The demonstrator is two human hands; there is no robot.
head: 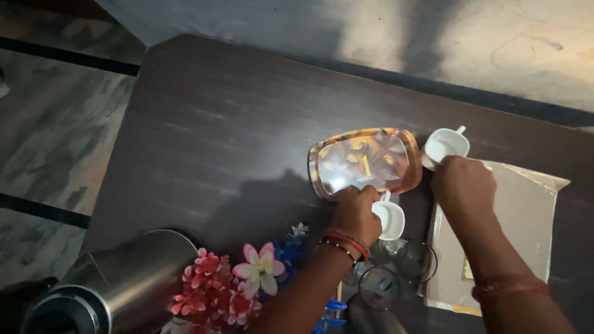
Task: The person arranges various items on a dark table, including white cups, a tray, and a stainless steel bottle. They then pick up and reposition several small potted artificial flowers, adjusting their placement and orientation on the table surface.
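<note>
beside the tray point(365, 162), each hand, left hand point(356, 213) and right hand point(463, 184), grips a half-hidden white cup.

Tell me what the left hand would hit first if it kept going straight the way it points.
The left hand, holding a white cup, points up toward the patterned tray. It would likely meet the tray's near rim first; it seems already at that edge, though depth is unclear.

This looks like a home room. A dark wooden counter point(216, 124) carries a patterned serving tray point(365, 161) at 1 o'clock, artificial flowers point(235, 284) and a steel flask point(117, 284) at 7 o'clock, and white cups point(445, 145).
</note>
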